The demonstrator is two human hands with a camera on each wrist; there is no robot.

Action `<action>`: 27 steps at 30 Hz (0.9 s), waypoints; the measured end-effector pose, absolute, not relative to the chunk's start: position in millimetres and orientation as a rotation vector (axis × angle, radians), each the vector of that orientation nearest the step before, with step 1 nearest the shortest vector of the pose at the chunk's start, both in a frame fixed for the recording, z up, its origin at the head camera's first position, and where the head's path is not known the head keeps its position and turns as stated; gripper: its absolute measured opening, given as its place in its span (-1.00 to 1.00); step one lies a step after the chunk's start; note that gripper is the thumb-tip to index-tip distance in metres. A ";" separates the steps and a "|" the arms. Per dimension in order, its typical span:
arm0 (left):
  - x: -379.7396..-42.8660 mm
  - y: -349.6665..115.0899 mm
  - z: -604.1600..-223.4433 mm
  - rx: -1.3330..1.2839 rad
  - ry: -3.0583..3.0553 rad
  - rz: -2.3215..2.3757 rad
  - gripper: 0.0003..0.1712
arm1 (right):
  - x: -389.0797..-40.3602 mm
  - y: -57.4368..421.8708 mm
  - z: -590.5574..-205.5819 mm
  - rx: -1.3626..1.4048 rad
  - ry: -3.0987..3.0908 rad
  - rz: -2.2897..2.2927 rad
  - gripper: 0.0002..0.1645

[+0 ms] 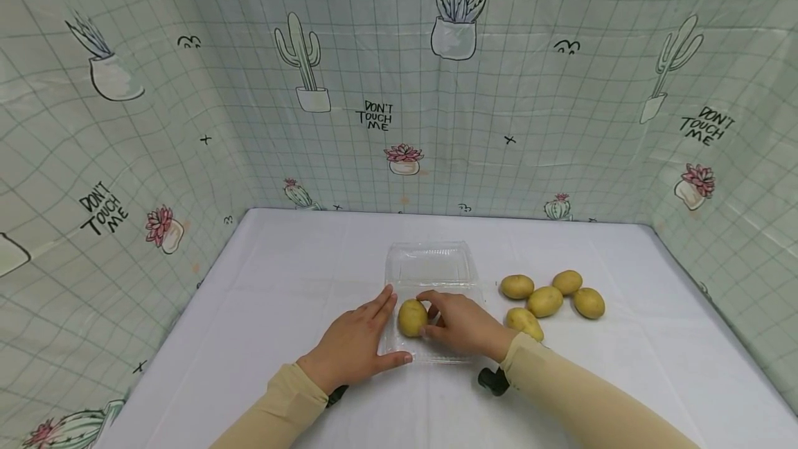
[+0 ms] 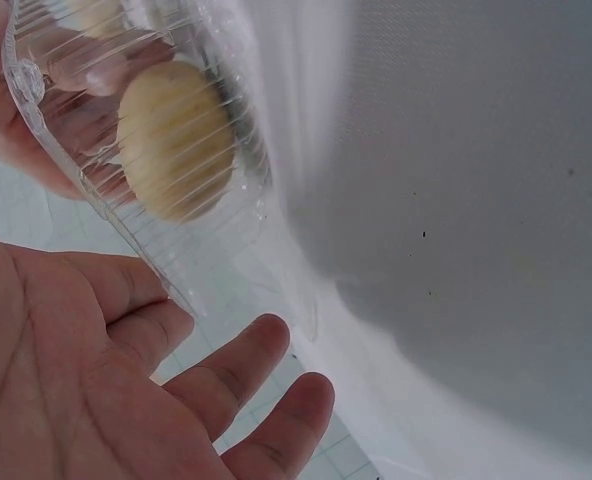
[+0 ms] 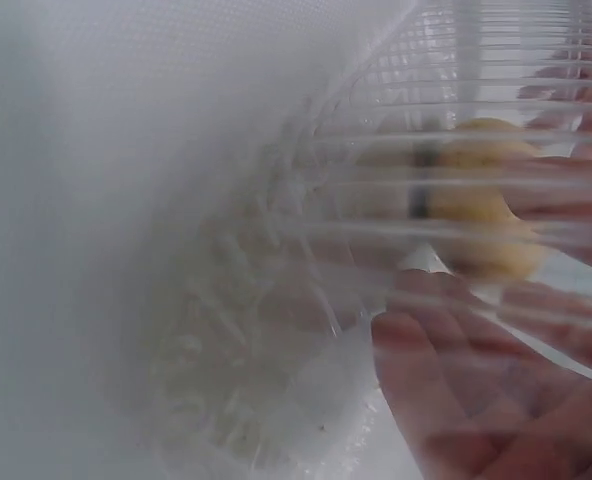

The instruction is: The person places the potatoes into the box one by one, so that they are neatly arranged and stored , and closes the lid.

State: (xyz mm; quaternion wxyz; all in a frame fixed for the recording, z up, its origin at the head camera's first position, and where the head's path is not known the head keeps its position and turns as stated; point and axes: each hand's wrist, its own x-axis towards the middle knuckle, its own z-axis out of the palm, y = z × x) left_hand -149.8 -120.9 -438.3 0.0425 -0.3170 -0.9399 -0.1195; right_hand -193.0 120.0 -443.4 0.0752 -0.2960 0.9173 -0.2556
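A clear plastic clamshell container [image 1: 430,262] lies with its lid folded back on the white table. One yellow potato [image 1: 412,318] is in its near half, toward the left side. My right hand [image 1: 464,323] reaches over the container and pinches this potato between thumb and fingers. Along the container's left edge rests my left hand [image 1: 355,341], fingers straight and thumb at the near edge. Through the ribbed wall, the left wrist view shows the potato [image 2: 176,142] beside the left fingers [image 2: 241,365]. The right wrist view is partly blurred by the plastic.
Several loose potatoes [image 1: 545,301] lie on the table to the right of the container, close to the right forearm. A white cloth [image 1: 299,255] covers the table. Behind and at both sides hangs a grid-patterned curtain [image 1: 405,54] with cactus drawings.
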 end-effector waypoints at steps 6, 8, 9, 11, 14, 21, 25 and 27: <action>-149.9 -120.6 -438.0 -0.970 -2.874 -0.357 0.11 | -190.5 124.6 -437.2 -0.896 2.774 -0.722 -0.31; -149.9 -120.5 -438.1 -0.968 -2.876 -0.357 0.11 | -189.2 126.9 -433.1 -0.900 2.784 -0.717 -0.31; -149.8 -120.4 -438.2 -0.967 -2.877 -0.357 0.11 | -188.2 128.2 -430.4 -0.902 2.786 -0.723 -0.31; -150.1 -120.3 -439.0 -0.965 -2.876 -0.352 0.11 | -186.6 131.5 -425.4 -0.902 2.792 -0.732 -0.32; -150.4 -120.3 -440.4 -0.961 -2.879 -0.339 0.12 | -183.5 137.2 -417.0 -0.889 2.788 -0.741 -0.31; -151.5 -120.4 -442.4 -0.958 -2.894 -0.334 0.12 | -178.4 159.5 -400.9 -0.870 2.798 -0.751 -0.30; -151.7 -120.3 -442.2 -0.961 -2.894 -0.330 0.12 | -176.1 178.3 -391.6 -0.876 2.833 -0.759 -0.30; -151.7 -120.3 -442.2 -0.964 -2.892 -0.331 0.12 | -174.7 189.3 -388.0 -0.873 2.855 -0.765 -0.31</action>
